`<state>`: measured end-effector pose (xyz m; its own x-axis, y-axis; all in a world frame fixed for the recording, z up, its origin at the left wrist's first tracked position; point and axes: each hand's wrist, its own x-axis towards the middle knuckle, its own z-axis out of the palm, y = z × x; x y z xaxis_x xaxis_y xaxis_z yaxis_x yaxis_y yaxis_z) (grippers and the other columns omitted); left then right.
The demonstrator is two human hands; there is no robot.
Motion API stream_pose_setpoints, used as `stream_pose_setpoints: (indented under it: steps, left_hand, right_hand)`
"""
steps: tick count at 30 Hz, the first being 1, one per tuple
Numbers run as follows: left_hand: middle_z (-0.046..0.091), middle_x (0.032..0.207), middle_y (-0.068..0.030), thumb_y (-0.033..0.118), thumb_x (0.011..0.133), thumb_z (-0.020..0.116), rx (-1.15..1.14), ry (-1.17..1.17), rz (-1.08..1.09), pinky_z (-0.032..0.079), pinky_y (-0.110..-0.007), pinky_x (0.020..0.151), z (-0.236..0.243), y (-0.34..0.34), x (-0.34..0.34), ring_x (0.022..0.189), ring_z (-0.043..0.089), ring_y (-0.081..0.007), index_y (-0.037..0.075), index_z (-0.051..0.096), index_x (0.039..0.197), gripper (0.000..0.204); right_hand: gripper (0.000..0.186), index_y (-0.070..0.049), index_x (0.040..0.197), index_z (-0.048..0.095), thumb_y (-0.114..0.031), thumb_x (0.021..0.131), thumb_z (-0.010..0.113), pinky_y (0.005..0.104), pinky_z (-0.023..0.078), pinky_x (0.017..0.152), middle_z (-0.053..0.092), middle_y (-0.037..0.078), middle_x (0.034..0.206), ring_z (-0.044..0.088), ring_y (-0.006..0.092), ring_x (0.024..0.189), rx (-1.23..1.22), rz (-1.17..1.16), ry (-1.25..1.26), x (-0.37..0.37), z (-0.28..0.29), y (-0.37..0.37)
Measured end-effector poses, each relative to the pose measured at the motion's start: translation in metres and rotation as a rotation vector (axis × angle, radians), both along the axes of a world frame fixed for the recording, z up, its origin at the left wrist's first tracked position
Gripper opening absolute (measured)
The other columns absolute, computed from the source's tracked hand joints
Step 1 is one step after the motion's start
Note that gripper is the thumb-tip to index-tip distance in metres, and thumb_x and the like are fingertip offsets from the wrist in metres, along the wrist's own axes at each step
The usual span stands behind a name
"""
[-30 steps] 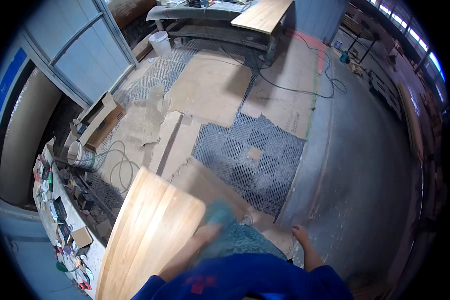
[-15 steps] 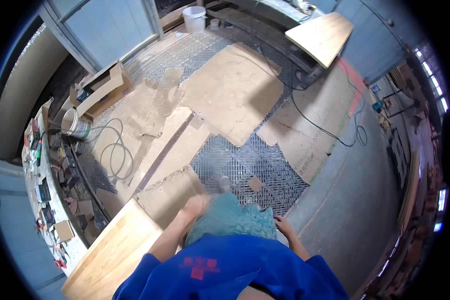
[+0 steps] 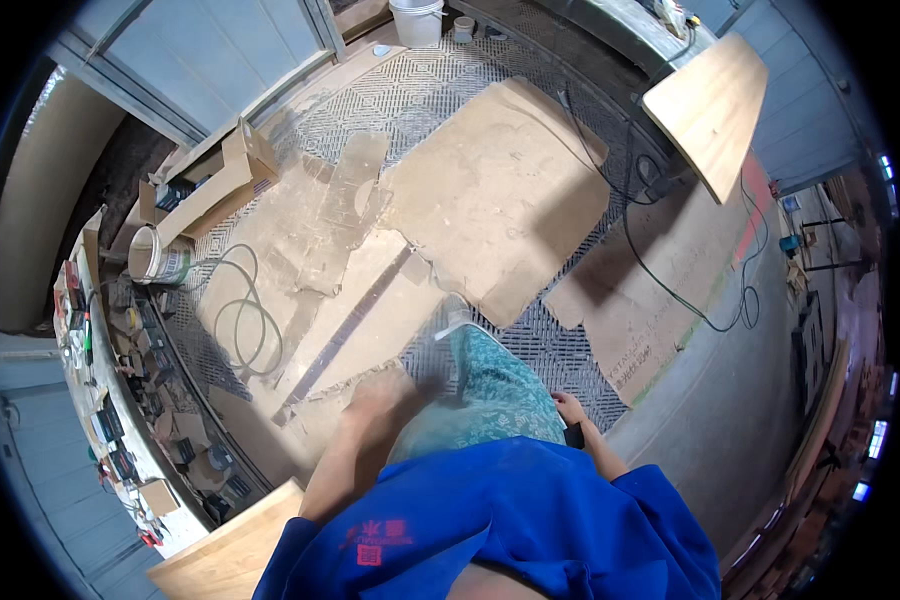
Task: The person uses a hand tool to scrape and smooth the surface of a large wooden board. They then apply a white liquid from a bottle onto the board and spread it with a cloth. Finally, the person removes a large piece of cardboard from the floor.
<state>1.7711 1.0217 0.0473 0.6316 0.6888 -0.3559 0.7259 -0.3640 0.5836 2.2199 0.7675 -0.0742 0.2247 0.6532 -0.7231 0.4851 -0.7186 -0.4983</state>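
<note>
My left hand (image 3: 385, 398) is out in front of my left side, smeared by motion, so its fingers cannot be read. A dark blur (image 3: 432, 388) shows beside it, too unclear to name. On the other side, my right hand (image 3: 570, 408) hangs low against my patterned green trousers (image 3: 495, 385), with its fingers curled in. Something small and black (image 3: 574, 435) sits by that hand or wrist; I cannot tell whether it is held. One shoe (image 3: 455, 312) is out ahead on the floor covering.
Cardboard sheets (image 3: 500, 190) and a loose hose or cable (image 3: 240, 310) lie over grid matting. A cluttered bench (image 3: 120, 440) runs along the left, near a wooden board (image 3: 235, 545). Another board (image 3: 710, 115) juts out at far right. Buckets (image 3: 417, 25) and an open carton (image 3: 220, 190) stand beyond.
The view has shifted forward and a leg has stepped ahead. The near wooden board has slid toward the lower edge. Both hands stay at my sides, the left still blurred.
</note>
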Motion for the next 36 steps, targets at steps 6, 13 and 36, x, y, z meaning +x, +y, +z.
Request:
stream_pose_setpoints:
  steps: [6, 13, 36]
  left_hand:
    - [0.065, 0.122, -0.0231, 0.018, 0.095, 0.050, -0.144, 0.210, 0.267, 0.045, -0.048, 0.103, -0.027, 0.038, -0.059, 0.117, 0.060, -0.0397, 0.006, 0.062, 0.126, 0.036]
    - [0.069, 0.114, -0.0242, 0.023, 0.093, 0.056, -0.337, 0.079, 0.358, 0.050, -0.050, 0.094, -0.031, 0.074, -0.069, 0.107, 0.064, -0.0428, 0.006, 0.064, 0.125, 0.037]
    - [0.070, 0.113, -0.0217, 0.018, 0.095, 0.050, 0.060, 0.088, 0.080, 0.051, -0.048, 0.092, -0.057, 0.437, 0.002, 0.104, 0.067, -0.0389, 0.004, 0.065, 0.124, 0.035]
  right_hand:
    - [0.049, 0.003, 0.125, 0.065, -0.033, 0.093, 0.060, 0.0351, 0.054, 0.083, 0.073, 0.016, 0.104, 0.070, 0.0233, 0.094, 0.036, -0.031, 0.065, 0.024, 0.057, 0.196]
    - [0.046, 0.001, 0.128, 0.064, -0.026, 0.091, 0.057, 0.0359, 0.054, 0.081, 0.073, 0.017, 0.092, 0.071, 0.0245, 0.085, 0.065, -0.086, 0.052, 0.047, 0.064, 0.318]
    - [0.047, 0.002, 0.127, 0.063, -0.030, 0.093, 0.061, 0.0341, 0.053, 0.084, 0.073, 0.019, 0.110, 0.070, 0.0254, 0.099, 0.042, -0.247, 0.114, 0.021, -0.005, 0.289]
